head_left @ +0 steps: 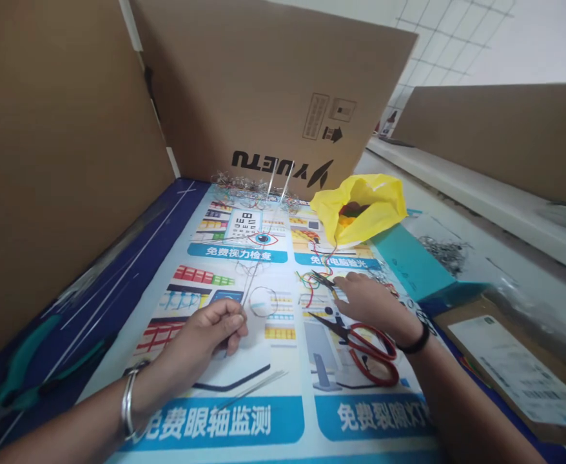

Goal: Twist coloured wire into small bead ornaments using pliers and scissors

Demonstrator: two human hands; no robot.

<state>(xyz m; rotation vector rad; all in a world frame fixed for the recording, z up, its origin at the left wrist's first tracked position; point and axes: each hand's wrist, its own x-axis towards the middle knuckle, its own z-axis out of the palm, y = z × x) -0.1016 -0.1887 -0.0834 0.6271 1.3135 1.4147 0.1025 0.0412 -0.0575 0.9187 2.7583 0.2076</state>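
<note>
My left hand (210,332) is closed in a pinch on a thin metal wire bent into a small loop (262,301), held just above a printed poster (244,412) that covers the table. My right hand (367,299) lies further right on the poster, its fingers reaching into a tangle of coloured wires (314,280) and pinching a small dark piece there that I cannot make out. Red-handled scissors (367,351) lie on the poster right beside my right wrist, which wears a black band.
A yellow plastic bag (360,206) stands behind the wires. Cardboard walls (263,90) close off the left and back. Teal-handled pliers (26,374) lie at the left. Straight wire pieces (258,386) lie near my left hand; a teal box (411,264) and a heap of wire bits (445,251) sit right.
</note>
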